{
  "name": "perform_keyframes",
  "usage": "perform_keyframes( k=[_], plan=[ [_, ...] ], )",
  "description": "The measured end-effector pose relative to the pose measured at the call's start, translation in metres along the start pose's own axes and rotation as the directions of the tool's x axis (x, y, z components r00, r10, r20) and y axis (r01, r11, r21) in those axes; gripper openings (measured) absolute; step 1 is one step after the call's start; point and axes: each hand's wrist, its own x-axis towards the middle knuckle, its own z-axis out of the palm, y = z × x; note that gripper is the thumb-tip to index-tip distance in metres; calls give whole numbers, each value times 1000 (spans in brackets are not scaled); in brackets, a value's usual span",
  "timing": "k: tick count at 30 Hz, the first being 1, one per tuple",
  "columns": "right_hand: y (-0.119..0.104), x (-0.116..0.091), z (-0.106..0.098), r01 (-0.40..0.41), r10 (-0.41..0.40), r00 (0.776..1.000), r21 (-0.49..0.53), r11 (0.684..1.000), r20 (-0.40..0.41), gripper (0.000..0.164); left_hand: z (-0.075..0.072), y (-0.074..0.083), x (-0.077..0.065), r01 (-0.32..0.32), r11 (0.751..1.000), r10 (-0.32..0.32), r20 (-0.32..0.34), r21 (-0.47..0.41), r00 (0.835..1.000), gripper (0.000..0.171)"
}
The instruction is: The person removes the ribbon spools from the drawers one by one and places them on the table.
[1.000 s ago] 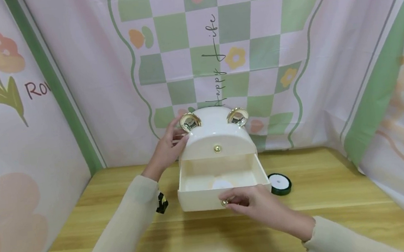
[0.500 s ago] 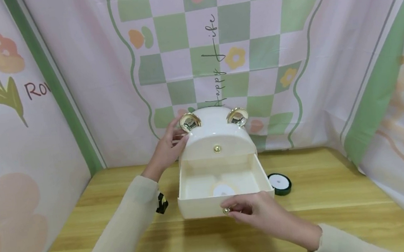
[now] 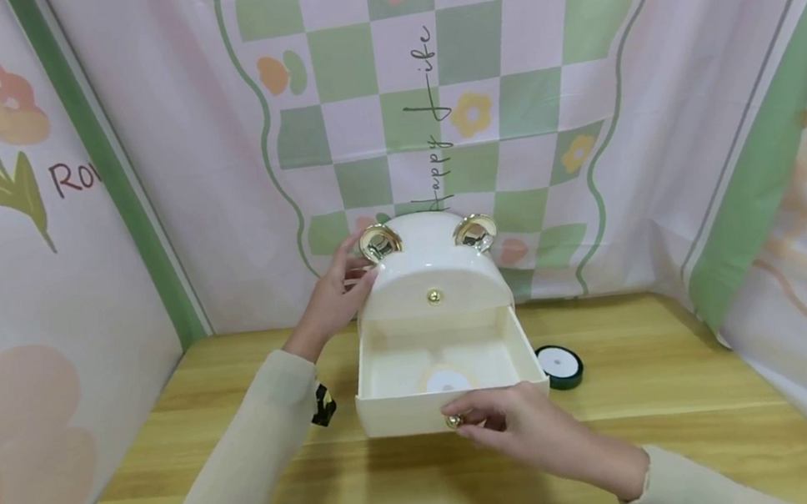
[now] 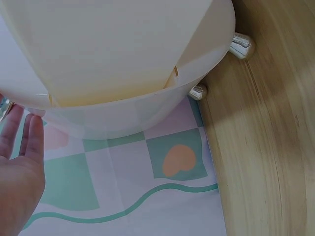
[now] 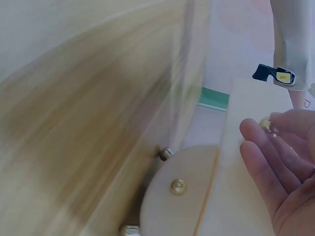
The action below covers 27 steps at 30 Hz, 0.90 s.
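Observation:
A cream storage box (image 3: 426, 239) with two gold ears stands at the back of the table. Its middle drawer (image 3: 408, 411) is pulled well out. My right hand (image 3: 527, 430) pinches the gold knob (image 3: 454, 421) on that drawer's front between thumb and fingers; the right wrist view shows the knob (image 5: 266, 123) too. My left hand (image 3: 337, 298) rests against the box's left side by the ear, fingers fairly straight (image 4: 22, 167). Inside the drawer lies a round white disc (image 3: 446, 379) with a peach rim, partly hidden by the drawer front.
Right of the drawer, a dark green ribbon spool (image 3: 559, 366) with a white centre lies on the wooden table (image 3: 655, 389). A printed curtain (image 3: 469, 50) hangs close behind the box. Beneath the pulled drawer, another drawer's knob (image 5: 178, 186) and gold feet (image 5: 166, 154) show.
My right hand has drawn the drawer farther out toward me, then stopped during the last half second. More of the disc inside shows. My left hand has stayed in place.

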Motion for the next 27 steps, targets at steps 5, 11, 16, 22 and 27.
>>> perform_keyframes(
  k=[5,11,16,22,27],
  plan=[
    [-6,2,-11,76,-75,997,-64,995,26,20,0,-3,2,-7,1000,7,-3,0,1000,65],
    [-18,7,-32,90,-86,996,-110,990,34,15,0,-4,3,5,1000,-5,0,0,1000,65],
    [-24,14,-46,115,-116,993,-151,982,7,13,1,-4,3,13,1000,-13,-1,3,1000,65],
    [-24,24,-60,167,-168,986,-119,979,-4,12,1,-5,3,1,1000,-1,-1,-3,1000,65],
    [-17,38,-74,238,-236,971,-148,960,28,14,0,-5,3,9,1000,-9,1,10,1000,65]
  ],
)
